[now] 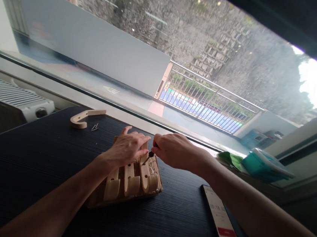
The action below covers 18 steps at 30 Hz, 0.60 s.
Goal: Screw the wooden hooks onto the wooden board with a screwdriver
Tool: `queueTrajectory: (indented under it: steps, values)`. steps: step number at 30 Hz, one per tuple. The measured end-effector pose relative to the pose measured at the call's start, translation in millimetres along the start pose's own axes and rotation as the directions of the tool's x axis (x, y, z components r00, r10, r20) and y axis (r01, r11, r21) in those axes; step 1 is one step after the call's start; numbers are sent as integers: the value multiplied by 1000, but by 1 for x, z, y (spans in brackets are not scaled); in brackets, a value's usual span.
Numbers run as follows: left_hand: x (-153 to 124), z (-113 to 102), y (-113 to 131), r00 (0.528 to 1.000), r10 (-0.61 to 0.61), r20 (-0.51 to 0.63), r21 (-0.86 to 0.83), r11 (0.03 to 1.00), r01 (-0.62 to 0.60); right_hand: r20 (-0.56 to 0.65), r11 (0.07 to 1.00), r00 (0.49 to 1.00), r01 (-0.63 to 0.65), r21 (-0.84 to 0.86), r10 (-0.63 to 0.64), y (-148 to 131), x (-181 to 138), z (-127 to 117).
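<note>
We see two bare forearms reaching in from the lower corners and converging at mid-table. The right hand (172, 148) is held palm inward, its fingers curled tightly around the handle of a screwdriver (151, 154) that slants down and to the left. The left hand (128, 147) lies palm down with its fingers spread apart over the upper part of three J-shaped wooden hooks; its underside is hidden from us, so we cannot tell how firmly it grips.

Beyond both hands we look through a large window (155, 39) onto a walkway with a metal railing (206, 97). Below the hands spreads a dark table (43, 159). Far to the left of the left hand is a white radiator (16, 96). Just below the left hand, a wooden board (153, 167) carries the hooks; the left hand covers their upper ends from us. Past the right wrist we find a teal container (263, 167), then a phone (223, 219) near the right forearm and a green cloth (230, 159) beside the container. The rightmost hook (144, 177) sits under the screwdriver's tip. Beyond the left hand, to its left, lie a loose wooden hook (79, 117) and, smallest, a few screws (94, 127).
</note>
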State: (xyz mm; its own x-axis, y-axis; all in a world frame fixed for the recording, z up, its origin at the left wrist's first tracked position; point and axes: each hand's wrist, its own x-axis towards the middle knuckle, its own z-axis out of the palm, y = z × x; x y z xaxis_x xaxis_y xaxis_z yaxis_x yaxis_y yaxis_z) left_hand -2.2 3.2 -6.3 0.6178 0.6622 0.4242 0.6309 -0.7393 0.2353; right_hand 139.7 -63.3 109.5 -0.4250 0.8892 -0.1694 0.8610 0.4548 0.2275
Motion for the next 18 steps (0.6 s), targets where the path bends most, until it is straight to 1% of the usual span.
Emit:
queueTrajectory:
  steps: [3,8,10,14,18]
  values:
    - [0,0,0,1000,-10,6,-3,1000,10,-10,1000,1000,-7,-3,7,-2,-2,-3]
    - [0,-1,2,1000,-10,-6,-14,1000,10,-58,996,995,84,17,-83,-2,-3,1]
    - [0,-1,2,1000,-10,-12,-23,1000,10,-65,994,993,103,33,-101,-1,-1,4]
    - [1,2,-1,1000,-14,-4,-13,1000,14,-73,995,995,79,54,-75,-2,3,7]
    - [1,3,-2,1000,0,3,3,1000,0,-57,999,998,32,30,-31,-4,2,8]
